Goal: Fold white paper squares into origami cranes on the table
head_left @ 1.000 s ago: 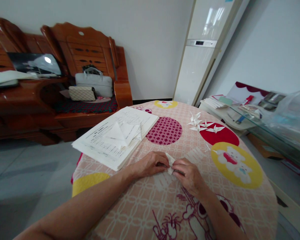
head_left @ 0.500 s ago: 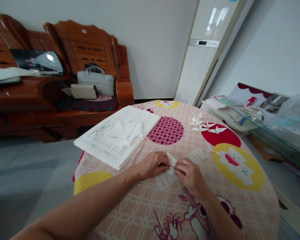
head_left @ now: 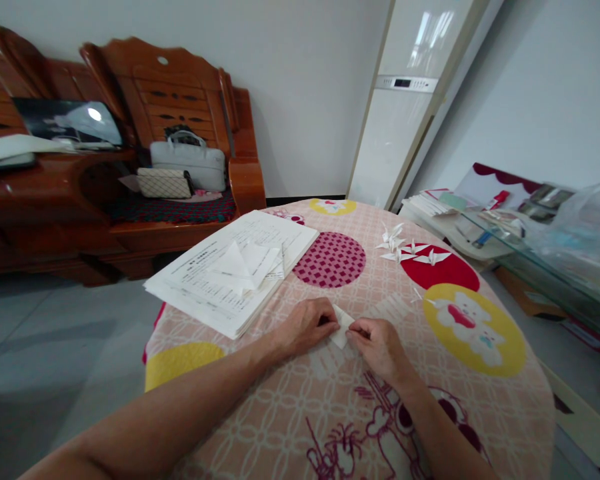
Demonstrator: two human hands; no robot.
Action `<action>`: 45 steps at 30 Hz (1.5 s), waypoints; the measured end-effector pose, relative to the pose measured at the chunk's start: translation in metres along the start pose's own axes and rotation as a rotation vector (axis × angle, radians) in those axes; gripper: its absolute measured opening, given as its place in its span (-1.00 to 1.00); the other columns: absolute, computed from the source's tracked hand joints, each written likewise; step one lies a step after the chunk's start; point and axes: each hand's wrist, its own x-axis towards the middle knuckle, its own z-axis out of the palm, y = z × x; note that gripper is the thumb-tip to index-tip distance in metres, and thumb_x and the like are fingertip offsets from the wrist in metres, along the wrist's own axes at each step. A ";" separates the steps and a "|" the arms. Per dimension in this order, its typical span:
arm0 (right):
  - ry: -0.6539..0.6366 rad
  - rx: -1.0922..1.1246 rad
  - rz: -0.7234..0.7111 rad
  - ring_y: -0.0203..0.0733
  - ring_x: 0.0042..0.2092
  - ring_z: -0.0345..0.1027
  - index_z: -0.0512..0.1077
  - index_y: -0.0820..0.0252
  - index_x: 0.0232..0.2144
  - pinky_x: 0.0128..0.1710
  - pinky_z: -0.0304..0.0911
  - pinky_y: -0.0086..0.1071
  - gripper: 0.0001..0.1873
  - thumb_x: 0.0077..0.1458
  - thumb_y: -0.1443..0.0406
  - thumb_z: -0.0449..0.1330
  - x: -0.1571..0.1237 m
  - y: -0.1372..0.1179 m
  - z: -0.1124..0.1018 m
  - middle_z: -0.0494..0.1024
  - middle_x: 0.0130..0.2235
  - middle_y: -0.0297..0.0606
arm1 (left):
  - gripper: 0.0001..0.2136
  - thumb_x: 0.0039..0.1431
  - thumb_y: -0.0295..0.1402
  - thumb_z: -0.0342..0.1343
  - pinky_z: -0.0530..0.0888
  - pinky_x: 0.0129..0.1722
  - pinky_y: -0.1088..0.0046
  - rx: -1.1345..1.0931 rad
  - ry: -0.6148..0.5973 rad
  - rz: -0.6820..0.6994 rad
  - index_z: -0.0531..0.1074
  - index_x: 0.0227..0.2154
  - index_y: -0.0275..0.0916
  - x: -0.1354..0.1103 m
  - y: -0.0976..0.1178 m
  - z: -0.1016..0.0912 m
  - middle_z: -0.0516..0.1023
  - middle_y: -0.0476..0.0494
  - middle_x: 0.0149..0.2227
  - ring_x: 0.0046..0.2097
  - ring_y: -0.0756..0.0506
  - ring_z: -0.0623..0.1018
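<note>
A small folded piece of white paper (head_left: 341,328) lies at the middle of the round table, between my two hands. My left hand (head_left: 312,325) is closed on its left edge, thumb and fingers pinched together. From the right, the fingertips of my right hand (head_left: 380,345) pinch the opposite edge. Parts of the paper are hidden under the fingers. Beyond my right hand, several white folded paper cranes (head_left: 403,248) stand grouped near a red circle on the cloth.
The patterned tablecloth (head_left: 280,427) covers the table. At left rests a stack of printed sheets (head_left: 230,280) with folded white papers (head_left: 247,265) on top. A glass shelf (head_left: 540,257) with bags and papers adjoins the right side. Wooden chairs (head_left: 170,100) stand behind.
My fingers have moved slightly apart along the paper, and more of its surface shows between them. The view has shifted a little.
</note>
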 end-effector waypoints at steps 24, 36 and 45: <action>0.032 -0.064 0.231 -0.24 -0.57 0.33 0.49 0.19 -0.61 -0.58 0.04 -0.46 -0.78 0.01 0.27 0.15 0.005 -0.013 0.005 0.46 -0.67 -0.29 | -0.89 0.04 -0.42 0.17 0.30 -0.35 0.49 0.075 0.064 -0.088 0.42 -0.55 -0.28 0.002 0.002 0.008 0.43 -0.04 -0.41 -0.33 -0.03 0.42; 0.036 -0.069 0.276 -0.21 -0.55 0.37 0.52 0.18 -0.55 -0.55 0.09 -0.45 -0.83 -0.02 0.26 0.18 0.005 -0.011 0.005 0.51 -0.63 -0.26 | -0.87 0.01 -0.39 0.17 0.30 -0.38 0.47 0.149 0.079 -0.166 0.40 -0.59 -0.28 0.006 0.002 0.014 0.43 -0.06 -0.42 -0.35 -0.04 0.42; 0.025 -0.071 0.288 -0.22 -0.56 0.37 0.51 0.18 -0.56 -0.56 0.09 -0.45 -0.84 -0.02 0.28 0.20 0.005 -0.012 0.005 0.51 -0.64 -0.27 | -0.87 0.01 -0.40 0.14 0.31 -0.37 0.47 0.164 0.072 -0.190 0.40 -0.59 -0.28 0.007 0.002 0.015 0.45 -0.08 -0.42 -0.34 -0.05 0.44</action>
